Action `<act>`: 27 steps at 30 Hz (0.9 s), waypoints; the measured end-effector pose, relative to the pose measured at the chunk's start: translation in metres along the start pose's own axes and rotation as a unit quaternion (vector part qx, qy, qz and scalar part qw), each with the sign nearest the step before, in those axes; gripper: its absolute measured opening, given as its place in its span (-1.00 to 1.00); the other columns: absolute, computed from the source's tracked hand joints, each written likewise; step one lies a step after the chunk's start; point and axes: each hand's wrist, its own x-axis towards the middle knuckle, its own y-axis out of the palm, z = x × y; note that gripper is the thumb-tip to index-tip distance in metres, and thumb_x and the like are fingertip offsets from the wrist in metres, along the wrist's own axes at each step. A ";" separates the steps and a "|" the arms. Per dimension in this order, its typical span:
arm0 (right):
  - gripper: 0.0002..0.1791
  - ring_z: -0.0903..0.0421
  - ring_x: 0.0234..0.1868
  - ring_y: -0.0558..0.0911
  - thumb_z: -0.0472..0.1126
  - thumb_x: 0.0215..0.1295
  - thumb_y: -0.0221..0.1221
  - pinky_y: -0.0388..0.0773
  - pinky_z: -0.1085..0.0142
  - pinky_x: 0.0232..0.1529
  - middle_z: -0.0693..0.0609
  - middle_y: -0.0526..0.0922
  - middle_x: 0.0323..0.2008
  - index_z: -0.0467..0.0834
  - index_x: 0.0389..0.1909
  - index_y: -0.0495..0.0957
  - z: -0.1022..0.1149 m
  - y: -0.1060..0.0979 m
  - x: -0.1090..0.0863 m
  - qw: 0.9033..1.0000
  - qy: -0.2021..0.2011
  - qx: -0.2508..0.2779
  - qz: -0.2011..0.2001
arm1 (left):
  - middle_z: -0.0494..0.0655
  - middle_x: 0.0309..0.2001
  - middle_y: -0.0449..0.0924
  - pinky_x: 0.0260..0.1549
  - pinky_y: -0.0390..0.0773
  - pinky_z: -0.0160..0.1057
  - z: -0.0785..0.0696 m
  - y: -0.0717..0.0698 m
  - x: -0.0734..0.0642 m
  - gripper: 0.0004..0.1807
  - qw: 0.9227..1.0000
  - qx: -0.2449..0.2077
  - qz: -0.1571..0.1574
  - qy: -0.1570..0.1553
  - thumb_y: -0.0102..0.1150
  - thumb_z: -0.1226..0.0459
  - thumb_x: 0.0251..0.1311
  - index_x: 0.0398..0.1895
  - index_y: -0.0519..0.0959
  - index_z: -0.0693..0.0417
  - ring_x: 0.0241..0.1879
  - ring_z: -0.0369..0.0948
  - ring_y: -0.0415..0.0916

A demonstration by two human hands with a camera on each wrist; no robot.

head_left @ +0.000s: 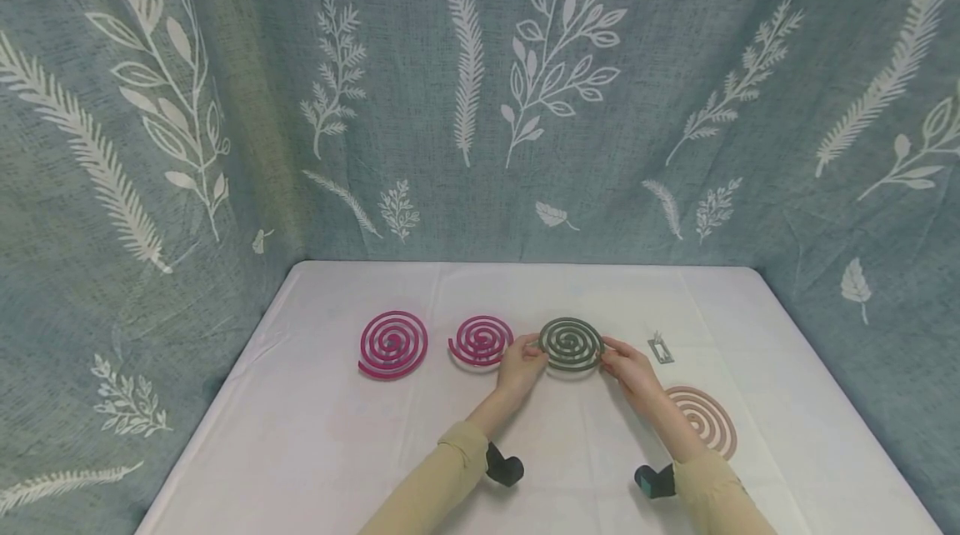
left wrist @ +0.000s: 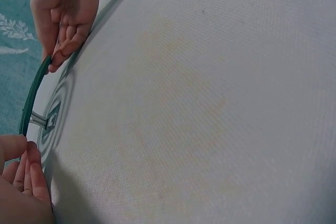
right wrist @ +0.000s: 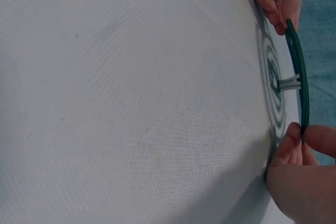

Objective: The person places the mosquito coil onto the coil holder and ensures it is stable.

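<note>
Beige sleeves (head_left: pixel 427 485) are seen nearest; beyond, the green mosquito coil (head_left: pixel 570 342) is held flat over a metal stand (left wrist: pixel 39 119), rim pinched by the left hand (head_left: pixel 521 366) at nine o'clock, the right hand (head_left: pixel 634 372) at three.

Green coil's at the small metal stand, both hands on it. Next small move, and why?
I'd probably loosen the left hand and right hand slightly, testing whether the green coil is seated: in the wrist views the prongs of the metal stand reach up to it near mid-span, while both hands pinch its opposite edges.
</note>
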 end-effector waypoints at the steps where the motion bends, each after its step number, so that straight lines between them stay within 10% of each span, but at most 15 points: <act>1: -0.45 -0.17 0.39 0.23 -0.32 0.42 -0.15 0.22 0.11 0.39 -0.31 0.16 0.38 -0.33 0.40 0.07 0.000 0.000 0.000 1.000 0.000 0.001 0.000 | 0.14 -0.25 0.63 -0.22 0.58 -0.22 0.000 0.000 0.000 -0.56 1.000 0.002 0.000 0.003 0.19 0.40 0.09 0.11 0.49 0.23 -0.29 -0.13 0.57; 27: -0.44 -0.17 0.40 0.22 -0.33 0.40 -0.16 0.21 0.11 0.40 -0.31 0.16 0.38 -0.34 0.40 0.07 -0.001 0.000 0.000 1.000 -0.004 -0.001 0.001 | 0.12 -0.23 0.62 -0.19 0.58 -0.21 -0.002 -0.002 -0.002 -0.55 1.000 -0.003 0.010 -0.002 0.19 0.39 0.12 0.13 0.47 0.23 -0.26 -0.13 0.57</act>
